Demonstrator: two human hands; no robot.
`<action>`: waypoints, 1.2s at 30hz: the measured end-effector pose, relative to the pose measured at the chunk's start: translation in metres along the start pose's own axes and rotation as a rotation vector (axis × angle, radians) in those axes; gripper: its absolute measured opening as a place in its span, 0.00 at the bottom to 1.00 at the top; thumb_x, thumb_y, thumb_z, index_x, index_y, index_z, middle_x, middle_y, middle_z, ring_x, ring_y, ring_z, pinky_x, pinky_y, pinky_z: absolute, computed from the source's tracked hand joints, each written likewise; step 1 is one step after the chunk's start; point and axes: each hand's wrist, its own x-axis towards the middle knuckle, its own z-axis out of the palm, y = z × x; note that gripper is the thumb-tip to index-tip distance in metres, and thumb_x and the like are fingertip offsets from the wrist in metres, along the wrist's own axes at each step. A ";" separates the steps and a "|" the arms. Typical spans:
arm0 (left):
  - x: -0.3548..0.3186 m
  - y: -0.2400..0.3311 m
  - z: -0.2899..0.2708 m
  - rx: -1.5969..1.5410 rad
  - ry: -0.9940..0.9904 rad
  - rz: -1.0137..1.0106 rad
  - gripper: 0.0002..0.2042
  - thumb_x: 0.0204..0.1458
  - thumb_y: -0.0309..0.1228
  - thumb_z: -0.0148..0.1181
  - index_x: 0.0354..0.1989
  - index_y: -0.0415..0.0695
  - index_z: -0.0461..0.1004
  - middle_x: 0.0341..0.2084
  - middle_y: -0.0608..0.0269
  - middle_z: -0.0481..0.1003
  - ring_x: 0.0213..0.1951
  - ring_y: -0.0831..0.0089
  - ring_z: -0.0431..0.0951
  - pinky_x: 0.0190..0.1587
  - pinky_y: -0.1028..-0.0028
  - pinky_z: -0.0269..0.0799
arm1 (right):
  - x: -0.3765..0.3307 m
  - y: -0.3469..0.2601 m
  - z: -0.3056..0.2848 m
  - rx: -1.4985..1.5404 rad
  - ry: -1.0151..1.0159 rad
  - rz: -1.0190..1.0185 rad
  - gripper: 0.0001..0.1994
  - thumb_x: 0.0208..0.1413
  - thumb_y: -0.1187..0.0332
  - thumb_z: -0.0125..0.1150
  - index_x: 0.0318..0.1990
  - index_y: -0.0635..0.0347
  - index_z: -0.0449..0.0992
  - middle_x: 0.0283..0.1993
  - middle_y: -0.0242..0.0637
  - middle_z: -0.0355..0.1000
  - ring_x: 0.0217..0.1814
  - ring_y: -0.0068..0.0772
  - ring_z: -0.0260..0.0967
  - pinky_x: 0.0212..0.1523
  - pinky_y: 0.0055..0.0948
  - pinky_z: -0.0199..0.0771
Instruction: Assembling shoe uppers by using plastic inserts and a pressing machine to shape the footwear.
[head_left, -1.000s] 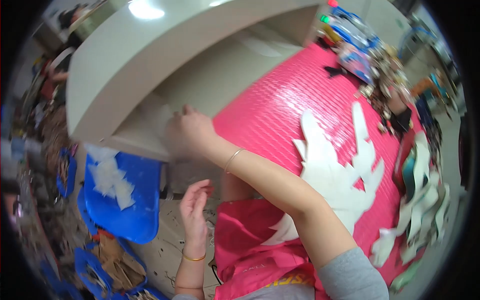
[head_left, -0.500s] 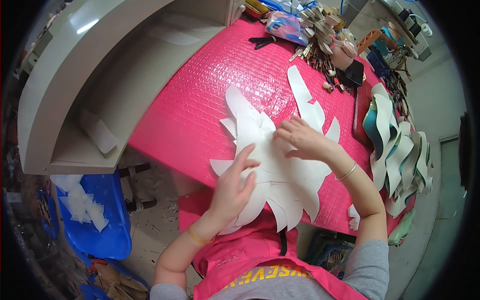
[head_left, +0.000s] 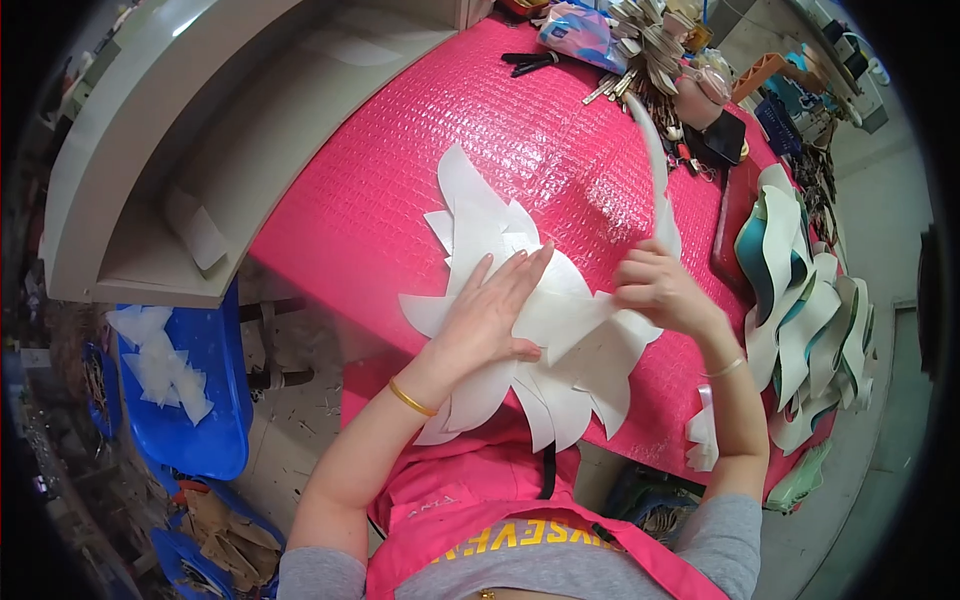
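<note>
Left hand [head_left: 493,320] spread flat, pressing on white cut-out pieces [head_left: 600,365], layered beneath and between hands. Right hand [head_left: 660,287] curled, fingertips pinching edge of white sheet [head_left: 565,315]; narrow curved strip [head_left: 651,155] just beyond its knuckles. Yellow lettering [head_left: 541,533] across grey shirt [head_left: 325,572], nearer wearer than hands; fainter print on pink apron [head_left: 420,490]. Glossy pink table covering [head_left: 400,170] under cut-outs. Wavy white-and-teal pieces [head_left: 795,335] right of right hand; beige shelf unit [head_left: 125,140] beyond left hand, to its left.
</note>
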 end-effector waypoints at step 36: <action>-0.272 -0.010 -0.117 -1.255 1.866 -0.472 0.15 0.53 0.33 0.43 0.47 0.39 0.63 0.37 0.56 0.71 0.30 0.67 0.74 0.22 0.74 0.72 | 0.361 -0.003 0.111 1.088 0.418 0.505 0.18 0.52 0.69 0.50 0.50 0.63 0.60 0.32 0.33 0.66 0.31 0.20 0.61 0.28 0.20 0.61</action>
